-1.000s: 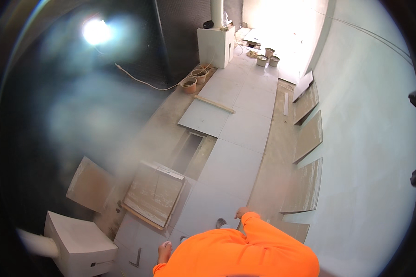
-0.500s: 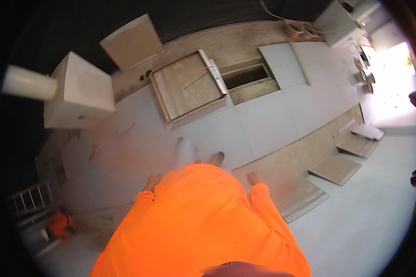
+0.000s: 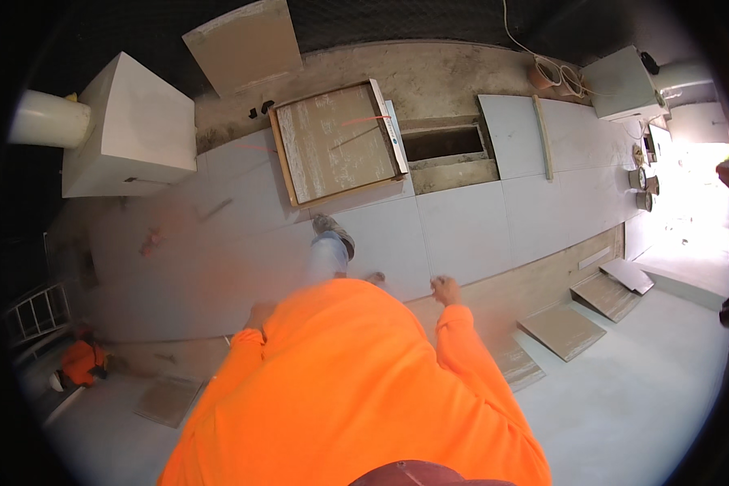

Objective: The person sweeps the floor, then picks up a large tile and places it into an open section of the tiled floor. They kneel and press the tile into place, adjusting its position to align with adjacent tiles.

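My right hand [image 3: 444, 289] hangs beside my body over the edge of the laid light grey tiles [image 3: 462, 219], its fingers curled in and nothing visible in them. My left hand [image 3: 261, 314] is at my other side, smeared and partly hidden by my orange sleeve; its fingers do not show clearly. Neither hand touches the things around. One shoe [image 3: 334, 234] is forward on the tiles, just short of a shallow wooden-edged frame [image 3: 282, 162]. Inside that frame lies a brownish tile [image 3: 336, 146], with a straight metal bar [image 3: 389, 130] along its right side.
A rectangular floor opening [image 3: 445, 144] lies right of the frame. Several tiles [image 3: 563, 330] rest tilted at the right. A white box-shaped base [image 3: 150, 121] carries a pipe at left. A co-worker in orange [image 3: 83, 360] is low at far left, near a ladder [image 3: 40, 312]. Buckets [image 3: 640, 180] stand far right.
One shoe has come forward toward the wooden-edged frame as I step. My right hand has swung forward and up. The view has turned slightly, bringing more of the co-worker into sight.
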{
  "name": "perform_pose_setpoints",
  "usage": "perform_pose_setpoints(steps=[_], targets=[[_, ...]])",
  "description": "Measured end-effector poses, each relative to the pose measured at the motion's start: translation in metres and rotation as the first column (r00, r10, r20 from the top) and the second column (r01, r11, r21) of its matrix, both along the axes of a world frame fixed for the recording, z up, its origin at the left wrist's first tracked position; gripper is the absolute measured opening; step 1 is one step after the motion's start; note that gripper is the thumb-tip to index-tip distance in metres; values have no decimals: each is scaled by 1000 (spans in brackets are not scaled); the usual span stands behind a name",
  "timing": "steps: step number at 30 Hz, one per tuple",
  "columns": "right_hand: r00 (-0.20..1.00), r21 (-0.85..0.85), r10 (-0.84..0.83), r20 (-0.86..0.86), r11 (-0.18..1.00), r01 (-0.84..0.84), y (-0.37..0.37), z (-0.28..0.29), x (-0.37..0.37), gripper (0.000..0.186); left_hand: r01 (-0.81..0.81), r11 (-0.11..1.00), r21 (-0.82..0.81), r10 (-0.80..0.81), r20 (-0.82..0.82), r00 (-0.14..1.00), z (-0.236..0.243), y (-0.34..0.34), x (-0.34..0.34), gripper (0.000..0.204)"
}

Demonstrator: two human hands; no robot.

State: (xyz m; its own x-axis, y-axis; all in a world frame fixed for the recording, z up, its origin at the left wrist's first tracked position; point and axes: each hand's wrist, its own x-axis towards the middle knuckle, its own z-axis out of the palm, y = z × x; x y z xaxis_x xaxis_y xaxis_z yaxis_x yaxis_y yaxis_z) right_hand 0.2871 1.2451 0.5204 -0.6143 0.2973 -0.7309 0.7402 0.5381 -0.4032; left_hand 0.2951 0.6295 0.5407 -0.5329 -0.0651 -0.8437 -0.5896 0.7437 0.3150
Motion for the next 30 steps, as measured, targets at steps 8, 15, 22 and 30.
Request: perform_pose_setpoints(steps=[8, 15, 22, 30], targets=[[988, -43, -48, -146, 998, 42, -2, 84, -151, 39, -201, 979, 22, 201, -215, 956, 27, 12, -152, 43], [968, -25, 240, 80, 971, -239, -43, -14, -200, 38, -171, 978, 116, 194, -227, 954, 12, 9, -251, 47], [928, 73, 369, 58, 925, -372, -116, -189, -264, 53, -257, 966, 10, 257, 43, 966, -132, 43, -261, 47], [869, 193, 412, -273, 909, -370, -96, -420, -413, 40, -106, 993, 48, 111, -125, 986, -363, 95, -318, 53]])
